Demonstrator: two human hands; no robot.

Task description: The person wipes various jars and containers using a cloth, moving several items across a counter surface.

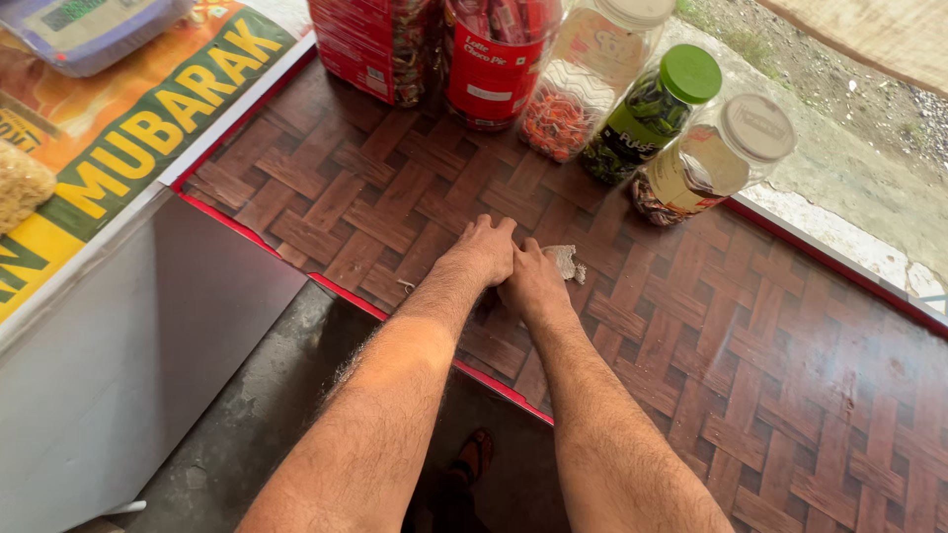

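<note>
Rag (567, 261) — one small crumpled whitish piece — lay at the middle of the frame on the brown woven-pattern counter (750, 355), pinched under the right hand (534, 284), whose fingers were closed on it. One left hand (486, 248) rested just beside, fingers together, touching the right. Five jars (652, 114) stood along the upper edge — one green-lidded.

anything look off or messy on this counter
Mostly tidy. A crumpled whitish cloth pokes out from under the right hand, the left hand beside it. A small scrap lies by the counter edge. The jars stand upright, nothing spilled.
</note>
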